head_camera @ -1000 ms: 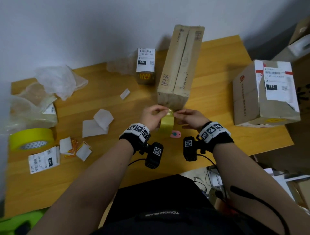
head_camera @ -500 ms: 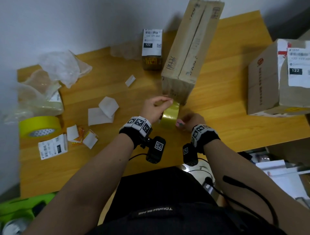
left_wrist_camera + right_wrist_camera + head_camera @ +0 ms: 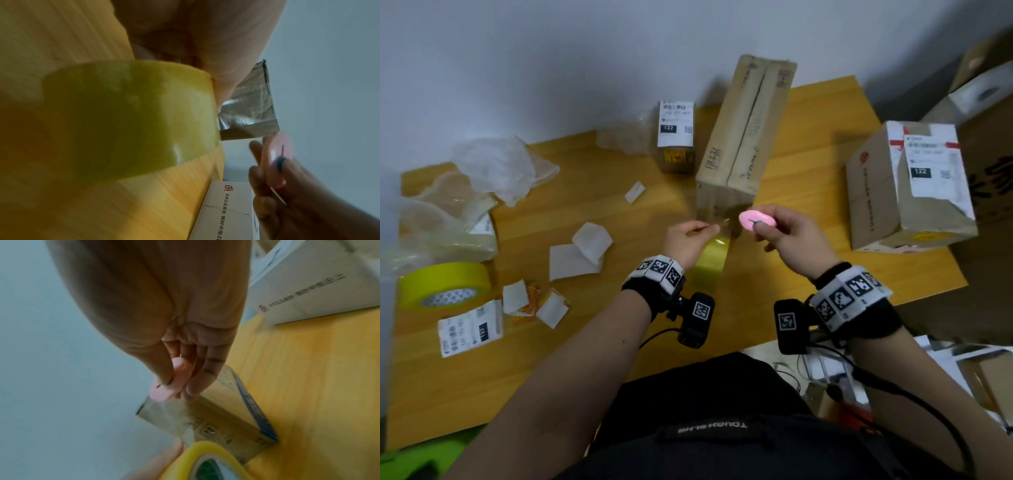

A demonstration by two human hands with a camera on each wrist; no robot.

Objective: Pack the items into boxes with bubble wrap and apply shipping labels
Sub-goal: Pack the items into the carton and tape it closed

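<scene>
**Cut the tape clean at the box end**

Your left hand point(image 3: 690, 240) grips the yellow tape roll point(image 3: 710, 260), strip stretched to the near end of the long box point(image 3: 743, 137) lying mid-table point(image 3: 825, 102). Right hand point(image 3: 787, 233) pinches the pink cutter point(image 3: 756, 219) just beside the strip. Keep tension w/ the left, slice close to the roll, blade away from fingers, then press the tail flat. No label on this box yet.

Showing glossy yellow plastic tape point(image 3: 127, 116) beside matt brown cardboard box point(image 3: 743, 137); smooth pink plastic cutter point(image 3: 756, 219) near it; all over smooth wood table point(image 3: 592, 342).
</scene>
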